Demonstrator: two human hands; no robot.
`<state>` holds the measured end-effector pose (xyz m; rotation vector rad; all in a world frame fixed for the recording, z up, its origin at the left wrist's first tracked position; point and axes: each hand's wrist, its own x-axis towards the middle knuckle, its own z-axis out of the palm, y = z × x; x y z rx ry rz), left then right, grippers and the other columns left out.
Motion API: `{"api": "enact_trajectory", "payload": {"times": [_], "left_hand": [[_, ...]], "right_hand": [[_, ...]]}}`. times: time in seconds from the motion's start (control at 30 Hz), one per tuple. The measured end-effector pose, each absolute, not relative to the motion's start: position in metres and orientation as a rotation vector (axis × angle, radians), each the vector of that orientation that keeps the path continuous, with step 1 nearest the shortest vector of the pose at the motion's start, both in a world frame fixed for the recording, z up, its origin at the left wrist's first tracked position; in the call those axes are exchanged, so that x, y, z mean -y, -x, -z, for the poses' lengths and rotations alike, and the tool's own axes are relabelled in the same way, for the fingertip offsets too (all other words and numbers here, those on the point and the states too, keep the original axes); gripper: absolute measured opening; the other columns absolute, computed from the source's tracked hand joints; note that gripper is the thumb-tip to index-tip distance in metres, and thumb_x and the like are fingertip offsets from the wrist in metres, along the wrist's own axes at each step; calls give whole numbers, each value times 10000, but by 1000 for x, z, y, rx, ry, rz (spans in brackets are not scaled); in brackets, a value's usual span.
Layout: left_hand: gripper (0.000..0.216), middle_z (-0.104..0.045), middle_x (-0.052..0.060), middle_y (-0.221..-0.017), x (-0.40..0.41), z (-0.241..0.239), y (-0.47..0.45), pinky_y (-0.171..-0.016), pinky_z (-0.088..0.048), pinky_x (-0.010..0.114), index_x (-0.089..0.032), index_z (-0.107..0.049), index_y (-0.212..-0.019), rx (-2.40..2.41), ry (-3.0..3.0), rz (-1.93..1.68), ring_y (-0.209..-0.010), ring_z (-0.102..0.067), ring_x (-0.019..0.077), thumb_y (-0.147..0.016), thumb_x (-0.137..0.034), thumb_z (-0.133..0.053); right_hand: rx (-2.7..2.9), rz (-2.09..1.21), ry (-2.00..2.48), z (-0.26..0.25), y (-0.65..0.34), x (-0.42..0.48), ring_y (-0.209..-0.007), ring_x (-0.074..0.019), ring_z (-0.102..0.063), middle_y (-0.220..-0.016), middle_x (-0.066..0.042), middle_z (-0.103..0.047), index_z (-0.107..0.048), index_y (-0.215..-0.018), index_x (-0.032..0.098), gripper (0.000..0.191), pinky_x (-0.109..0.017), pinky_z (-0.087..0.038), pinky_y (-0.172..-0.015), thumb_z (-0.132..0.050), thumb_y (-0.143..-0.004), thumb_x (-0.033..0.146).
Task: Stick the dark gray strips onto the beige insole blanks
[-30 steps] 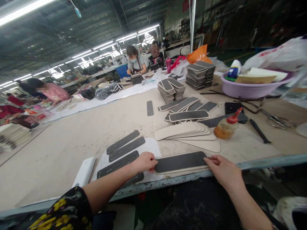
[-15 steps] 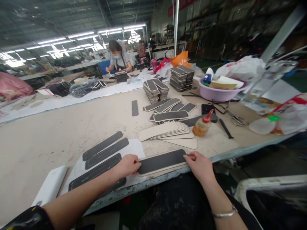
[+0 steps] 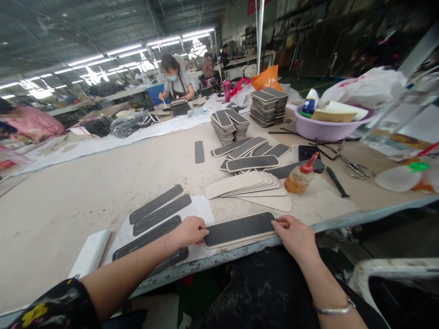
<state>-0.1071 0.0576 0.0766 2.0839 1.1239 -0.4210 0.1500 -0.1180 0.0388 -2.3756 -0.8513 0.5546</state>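
At the table's near edge lies a long round-cornered dark grey strip [image 3: 242, 229] on a slightly larger beige panel, whose pale border shows around it. My left hand [image 3: 190, 232] pinches the strip's left end. The right end is between the thumb and fingers of my right hand [image 3: 291, 233]; the fingertips partly hide the corner. Left of it, several dark grey strips [image 3: 163, 214] with shiny streaks lie on a white sheet [image 3: 202, 208], partly under my left forearm. Just beyond the piece, beige panels [image 3: 240, 183] are fanned out in an overlapping pile.
Bordered pieces [image 3: 254, 163] lie loosely behind the fan, with stacks [image 3: 226, 128] farther back. To the right are a red-tipped bottle of amber liquid [image 3: 300, 176], a black-handled tool [image 3: 337, 182], scissors [image 3: 356, 167] and a purple basin [image 3: 332, 128]. A co-worker [image 3: 176, 82] works across the table.
The camera view has swung slightly left, so the scene sits farther right in the picture. Both hands stay at the two ends of the strip, with little visible change there.
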Motion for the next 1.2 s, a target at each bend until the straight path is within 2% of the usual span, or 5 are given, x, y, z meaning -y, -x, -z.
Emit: {"api": "enact_trajectory", "payload": {"times": [0.2,0.33,0.6,0.97,1.2], "left_hand": [[245,-608,11,-501,-54,-80,106,-546,-403,226,-175,-550,-598,-1115,-2128,410,-520,-596,152,-744,-347,-453],[188,-605,-8,-511,-54,-84,110,-541,-383,223,-168,-567,-760,-1182,-2184,393,-530,-585,151,-723,-347,-524],[170,-617,32,-787,-47,-99,135,-669,-376,225,-180,-595,-787,-951,-2645,140,-730,-559,144,-813,-311,-490],[173,-615,-3,-716,-47,-83,126,-582,-363,225,-190,-570,-847,-1057,-2524,342,-671,-561,153,-717,-300,-599],[232,-593,30,-904,-45,-81,130,-756,-415,231,-226,-613,-1004,-754,-2632,218,-811,-575,145,-821,-207,-471]], "right_hand": [[854,-556,2393,-36,-152,118,-719,-189,-618,-673,16,-665,-605,-789,231,243,-291,-391,-642,-509,-697,435],[863,-560,2384,-33,-153,119,-711,-206,-621,-674,5,-666,-606,-776,228,279,-306,-397,-638,-509,-678,470],[860,-598,2413,-29,-156,119,-740,-207,-620,-700,15,-666,-598,-787,243,296,-310,-403,-649,-525,-666,503],[860,-553,2391,-34,-152,118,-731,-194,-622,-680,17,-662,-594,-771,235,267,-295,-400,-649,-523,-683,477],[862,-523,2373,-34,-150,118,-703,-174,-617,-652,26,-651,-577,-771,228,241,-278,-394,-637,-515,-710,453]]}}
